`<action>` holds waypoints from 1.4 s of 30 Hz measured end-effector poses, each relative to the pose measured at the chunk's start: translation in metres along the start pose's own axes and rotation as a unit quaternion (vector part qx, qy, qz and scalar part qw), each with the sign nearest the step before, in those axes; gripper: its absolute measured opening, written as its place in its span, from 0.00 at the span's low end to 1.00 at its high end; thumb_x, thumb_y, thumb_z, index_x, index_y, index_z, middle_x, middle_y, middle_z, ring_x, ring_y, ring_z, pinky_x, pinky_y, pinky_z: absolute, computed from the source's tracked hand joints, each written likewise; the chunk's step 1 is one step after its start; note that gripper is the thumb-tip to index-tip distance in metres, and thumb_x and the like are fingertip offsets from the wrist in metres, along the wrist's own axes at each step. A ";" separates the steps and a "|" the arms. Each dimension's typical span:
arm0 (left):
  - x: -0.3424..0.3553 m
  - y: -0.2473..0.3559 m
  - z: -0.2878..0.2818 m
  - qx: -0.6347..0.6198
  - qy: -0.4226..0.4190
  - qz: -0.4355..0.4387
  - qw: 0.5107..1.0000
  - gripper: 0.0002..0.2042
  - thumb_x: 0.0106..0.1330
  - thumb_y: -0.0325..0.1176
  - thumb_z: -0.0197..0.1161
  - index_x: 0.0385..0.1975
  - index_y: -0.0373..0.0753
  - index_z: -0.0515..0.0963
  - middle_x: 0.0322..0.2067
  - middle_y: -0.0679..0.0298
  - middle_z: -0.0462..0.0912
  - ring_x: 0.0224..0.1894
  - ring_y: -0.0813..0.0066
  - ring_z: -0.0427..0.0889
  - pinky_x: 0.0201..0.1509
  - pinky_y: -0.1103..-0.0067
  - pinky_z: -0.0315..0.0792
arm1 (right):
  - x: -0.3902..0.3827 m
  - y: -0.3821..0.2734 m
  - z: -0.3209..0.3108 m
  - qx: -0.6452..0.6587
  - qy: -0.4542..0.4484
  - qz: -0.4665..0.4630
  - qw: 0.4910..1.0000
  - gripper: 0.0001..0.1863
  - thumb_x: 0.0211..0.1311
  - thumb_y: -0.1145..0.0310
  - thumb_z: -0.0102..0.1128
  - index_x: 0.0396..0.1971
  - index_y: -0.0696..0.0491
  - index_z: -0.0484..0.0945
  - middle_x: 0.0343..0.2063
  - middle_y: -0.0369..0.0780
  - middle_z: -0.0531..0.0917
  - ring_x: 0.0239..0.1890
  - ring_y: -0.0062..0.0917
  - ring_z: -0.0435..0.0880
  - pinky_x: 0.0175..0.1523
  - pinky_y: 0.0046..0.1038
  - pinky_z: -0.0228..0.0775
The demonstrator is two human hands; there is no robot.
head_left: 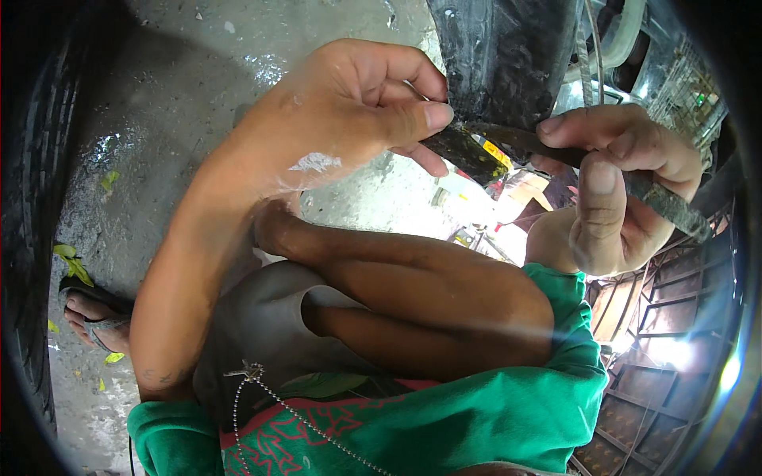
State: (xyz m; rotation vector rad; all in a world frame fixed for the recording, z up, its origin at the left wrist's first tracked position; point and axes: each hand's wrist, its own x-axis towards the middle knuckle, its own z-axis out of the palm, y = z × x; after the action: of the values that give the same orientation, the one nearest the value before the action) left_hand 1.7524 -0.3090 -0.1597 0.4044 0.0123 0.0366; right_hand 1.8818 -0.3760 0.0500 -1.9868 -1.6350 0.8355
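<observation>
My left hand (pixel 373 107) is closed in a pinch, thumb against the fingers. Its fingertips meet the tip end of a long, thin, dark bar-like tool (pixel 516 140), beside the lower edge of a dark sheet-like piece (pixel 500 59); what they grip is too small to make out. White residue marks the back of this hand. My right hand (pixel 627 186) is wrapped round the dark tool, whose blunt far end (pixel 683 214) sticks out past the palm. Whether it is a knife or a file, I cannot tell.
My bent bare leg (pixel 429 278) lies below the hands. A sandalled foot (pixel 99 321) rests on the wet grey floor (pixel 175 95) at left, near green leaves (pixel 71 263). A yellow-labelled item (pixel 494 151) shows behind the tool. Pale tubing (pixel 623 40) and a wire rack (pixel 686 87) stand upper right.
</observation>
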 end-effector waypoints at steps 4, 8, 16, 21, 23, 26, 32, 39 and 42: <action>0.000 -0.003 0.002 -0.026 0.008 0.013 1.000 0.05 0.73 0.29 0.63 0.39 0.33 0.78 0.27 0.70 0.78 0.35 0.80 0.84 0.42 0.76 0.84 | -0.003 -0.004 0.004 -0.173 -0.022 -0.078 0.982 0.12 0.65 0.71 0.67 0.38 0.63 0.75 0.31 0.57 0.83 0.29 0.33 0.84 0.32 0.27 0.76; -0.006 0.003 0.004 -0.024 0.015 -0.009 1.000 0.06 0.73 0.30 0.63 0.41 0.33 0.78 0.27 0.70 0.76 0.34 0.77 0.86 0.41 0.74 0.85 | -0.002 -0.013 -0.003 -0.161 -0.079 -0.073 0.981 0.14 0.67 0.67 0.67 0.37 0.65 0.79 0.29 0.56 0.85 0.28 0.31 0.83 0.31 0.26 0.73; -0.009 0.005 0.010 -0.145 0.016 -0.065 0.987 0.08 0.73 0.31 0.64 0.45 0.36 0.76 0.34 0.70 0.77 0.35 0.64 0.89 0.43 0.72 0.85 | 0.010 -0.004 0.000 -0.119 -0.042 -0.067 0.990 0.19 0.66 0.61 0.68 0.29 0.66 0.79 0.25 0.54 0.84 0.25 0.31 0.81 0.30 0.24 0.68; -0.008 -0.006 0.007 -0.195 -0.003 -0.055 0.979 0.08 0.75 0.33 0.60 0.46 0.36 0.74 0.36 0.68 0.77 0.37 0.57 0.89 0.46 0.67 0.85 | 0.020 -0.012 0.012 -0.133 -0.019 -0.012 0.991 0.21 0.63 0.59 0.69 0.26 0.66 0.79 0.24 0.51 0.83 0.24 0.33 0.81 0.29 0.26 0.68; -0.007 -0.008 0.007 -0.215 -0.013 -0.050 0.975 0.08 0.75 0.33 0.59 0.46 0.36 0.74 0.37 0.67 0.77 0.37 0.56 0.89 0.47 0.65 0.84 | 0.022 -0.012 0.012 -0.143 -0.030 -0.023 0.989 0.20 0.63 0.60 0.69 0.27 0.66 0.79 0.24 0.51 0.83 0.24 0.33 0.80 0.29 0.27 0.68; -0.007 -0.006 0.009 -0.222 -0.019 -0.050 0.974 0.10 0.75 0.35 0.59 0.47 0.36 0.73 0.39 0.66 0.77 0.37 0.55 0.89 0.47 0.64 0.84 | 0.026 -0.012 0.013 -0.159 -0.049 -0.042 0.985 0.19 0.63 0.62 0.69 0.27 0.66 0.79 0.24 0.50 0.83 0.24 0.33 0.80 0.29 0.27 0.68; -0.008 -0.004 0.014 -0.213 -0.018 -0.066 0.975 0.13 0.78 0.39 0.55 0.51 0.35 0.72 0.43 0.62 0.79 0.37 0.53 0.89 0.49 0.63 0.84 | 0.035 -0.007 0.013 -0.185 -0.087 -0.079 0.976 0.16 0.62 0.65 0.68 0.29 0.66 0.79 0.24 0.48 0.82 0.25 0.33 0.80 0.30 0.29 0.68; -0.012 -0.001 0.027 -0.287 -0.050 0.018 0.957 0.23 0.80 0.49 0.49 0.60 0.36 0.71 0.53 0.54 0.80 0.42 0.58 0.86 0.56 0.61 0.81 | 0.063 -0.013 0.015 -0.254 -0.186 -0.123 0.941 0.09 0.60 0.73 0.68 0.31 0.64 0.79 0.25 0.47 0.82 0.25 0.34 0.81 0.28 0.31 0.69; -0.009 0.003 0.034 -0.271 -0.014 0.032 0.962 0.23 0.79 0.50 0.50 0.59 0.37 0.73 0.51 0.57 0.81 0.41 0.62 0.85 0.57 0.62 0.80 | 0.068 -0.013 0.018 -0.265 -0.185 -0.165 0.932 0.07 0.59 0.75 0.69 0.32 0.61 0.79 0.27 0.46 0.83 0.25 0.35 0.81 0.28 0.31 0.70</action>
State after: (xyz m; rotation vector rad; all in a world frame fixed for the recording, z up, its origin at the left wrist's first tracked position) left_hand 1.7444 -0.3202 -0.1276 -0.1446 -0.0379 0.0961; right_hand 1.8690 -0.3077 0.0337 -1.8567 -2.5538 0.7167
